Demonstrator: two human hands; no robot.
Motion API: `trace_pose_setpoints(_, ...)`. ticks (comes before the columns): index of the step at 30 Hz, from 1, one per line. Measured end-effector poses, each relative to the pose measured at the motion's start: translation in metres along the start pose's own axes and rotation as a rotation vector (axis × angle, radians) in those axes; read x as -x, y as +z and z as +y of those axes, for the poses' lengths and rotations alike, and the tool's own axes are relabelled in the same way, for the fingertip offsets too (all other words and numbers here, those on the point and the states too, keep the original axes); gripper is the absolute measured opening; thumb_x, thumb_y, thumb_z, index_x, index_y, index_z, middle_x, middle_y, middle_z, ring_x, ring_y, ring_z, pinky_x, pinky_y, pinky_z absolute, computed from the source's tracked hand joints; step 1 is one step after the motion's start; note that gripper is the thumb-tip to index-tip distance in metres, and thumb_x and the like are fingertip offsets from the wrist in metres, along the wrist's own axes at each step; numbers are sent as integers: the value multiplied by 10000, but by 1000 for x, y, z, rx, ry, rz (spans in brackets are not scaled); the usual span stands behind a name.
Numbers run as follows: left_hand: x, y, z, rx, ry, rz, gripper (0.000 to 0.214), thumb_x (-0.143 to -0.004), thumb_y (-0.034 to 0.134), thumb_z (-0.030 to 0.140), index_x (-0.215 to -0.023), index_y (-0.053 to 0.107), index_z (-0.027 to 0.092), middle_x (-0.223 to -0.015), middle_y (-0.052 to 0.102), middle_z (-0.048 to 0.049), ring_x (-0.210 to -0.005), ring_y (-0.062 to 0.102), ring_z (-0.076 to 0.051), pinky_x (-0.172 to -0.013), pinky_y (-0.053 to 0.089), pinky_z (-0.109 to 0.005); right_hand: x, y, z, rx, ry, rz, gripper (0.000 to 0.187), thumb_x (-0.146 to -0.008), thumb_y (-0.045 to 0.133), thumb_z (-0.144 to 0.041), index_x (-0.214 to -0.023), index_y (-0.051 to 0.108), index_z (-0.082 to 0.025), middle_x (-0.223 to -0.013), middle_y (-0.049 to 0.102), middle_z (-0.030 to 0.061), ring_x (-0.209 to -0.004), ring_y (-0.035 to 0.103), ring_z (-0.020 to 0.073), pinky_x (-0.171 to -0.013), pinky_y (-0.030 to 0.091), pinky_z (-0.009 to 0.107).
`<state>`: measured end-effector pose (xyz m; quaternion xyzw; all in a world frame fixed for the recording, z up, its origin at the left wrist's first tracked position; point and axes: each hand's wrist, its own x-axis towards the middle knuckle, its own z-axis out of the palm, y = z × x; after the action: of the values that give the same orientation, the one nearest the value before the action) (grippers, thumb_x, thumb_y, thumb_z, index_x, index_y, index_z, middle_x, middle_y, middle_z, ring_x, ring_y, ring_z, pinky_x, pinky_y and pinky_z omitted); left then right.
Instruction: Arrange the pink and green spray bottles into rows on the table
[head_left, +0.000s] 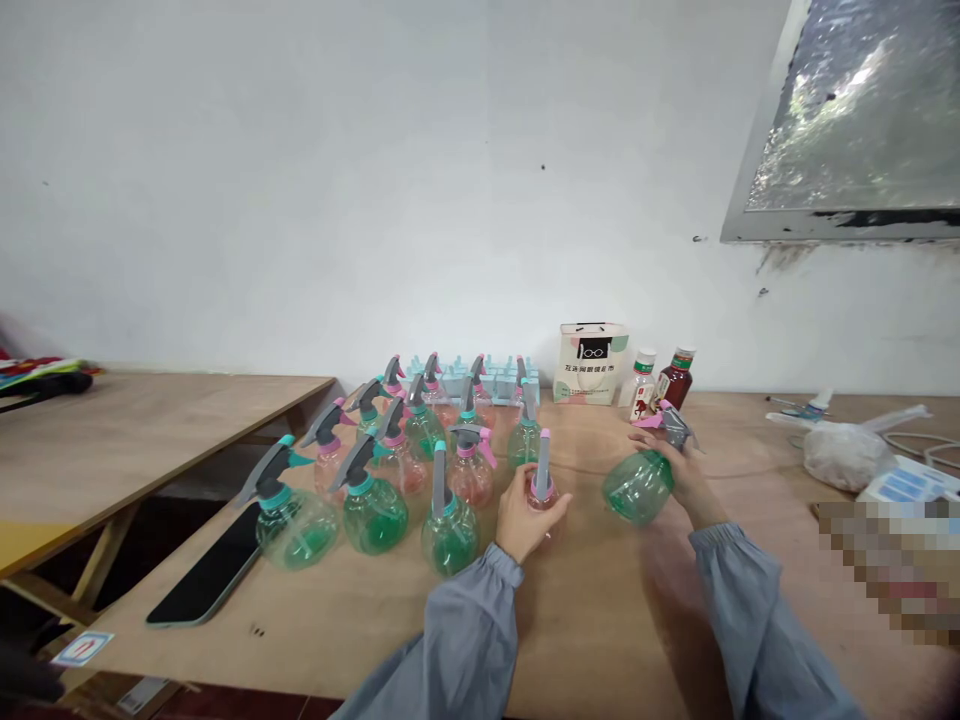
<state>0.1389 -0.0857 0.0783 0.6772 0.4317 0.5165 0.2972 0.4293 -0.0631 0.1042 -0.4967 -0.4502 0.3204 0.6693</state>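
Note:
My left hand (523,518) is wrapped round a pink spray bottle (541,488) that stands upright on the wooden table (585,610); its grey trigger head points up. My right hand (679,462) grips the neck and grey-pink trigger of a green spray bottle (637,486), which is tilted on its side just above the table. Left of my hands stand several green and pink spray bottles (373,512) in rows. Both arms wear grey sleeves.
A black phone (208,577) lies near the table's left edge. At the back by the wall are a light blue tray (495,376), a small paper bag (591,363) and two drink bottles (660,382). A plastic bag (844,454) and boxes lie right. Another table (112,440) stands left.

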Motion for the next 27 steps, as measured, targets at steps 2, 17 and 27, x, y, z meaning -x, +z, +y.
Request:
trace_pose_setpoints(2,3,-2,-5,-63,37,-12,576,-639,810,394,-1112,524,234,-996,706,-31,-965,689,-236,-906,525,-398,7,9,-8,-164,84,-66,326,-624,757,-498,-827,723,-245,-1009,777,68,-971,719,299,-805,580,399)
trace_pose_setpoints(17,20,9,-37,39,42,-8,719,-629,806,297,-1236,436,194,-1218,606,-119,-1184,599,-293,-1055,439,-499,41,48,-14,-316,48,-251,580,-751,601,-734,-1166,655,-332,-1237,717,63,-1175,661,318,-966,555,528)
trace_pose_setpoints(27,20,0,-47,91,60,-68,773,-663,800,293,-1327,416,198,-1317,583,-128,-1254,565,-289,-1121,386,-509,55,54,-10,-371,83,-294,573,-722,624,-613,-1199,649,-296,-1161,740,70,-1142,672,316,-990,546,520)
